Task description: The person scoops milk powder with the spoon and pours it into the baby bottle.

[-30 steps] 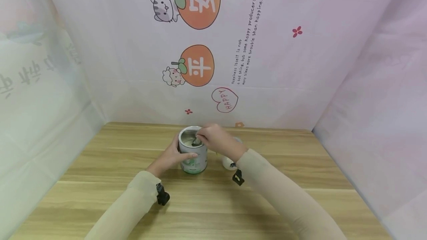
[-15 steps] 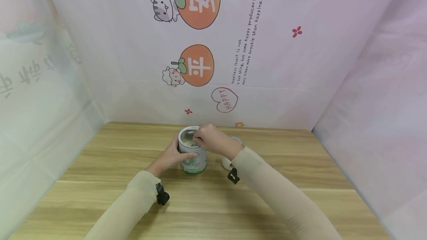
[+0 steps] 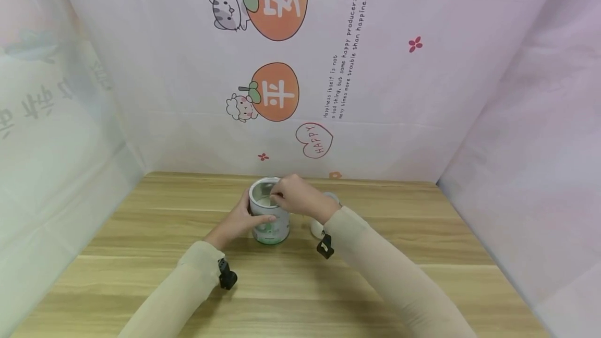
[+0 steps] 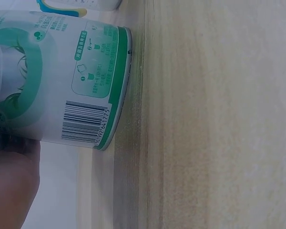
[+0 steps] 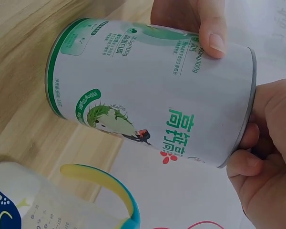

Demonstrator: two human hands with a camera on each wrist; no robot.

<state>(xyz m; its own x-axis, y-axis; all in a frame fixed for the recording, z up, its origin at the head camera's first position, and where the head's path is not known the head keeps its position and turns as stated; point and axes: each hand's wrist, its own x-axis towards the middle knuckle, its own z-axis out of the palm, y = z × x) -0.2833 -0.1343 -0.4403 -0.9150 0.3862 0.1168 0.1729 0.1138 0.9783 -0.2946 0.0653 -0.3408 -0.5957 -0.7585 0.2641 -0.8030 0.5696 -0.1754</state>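
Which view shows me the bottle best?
Right wrist: the bottle shows large, its handle and print clear, though cut off by the frame. Head shows it small, partly behind the right arm; left wrist has only a piece at the top edge, past the can.

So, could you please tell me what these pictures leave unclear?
Head view: inside of the can, partly behind the right hand.
Head view: most fingers of the left hand, behind the can.
Left wrist: top of the can, past the left edge.
Right wrist: top of the bottle, past the lower edge.
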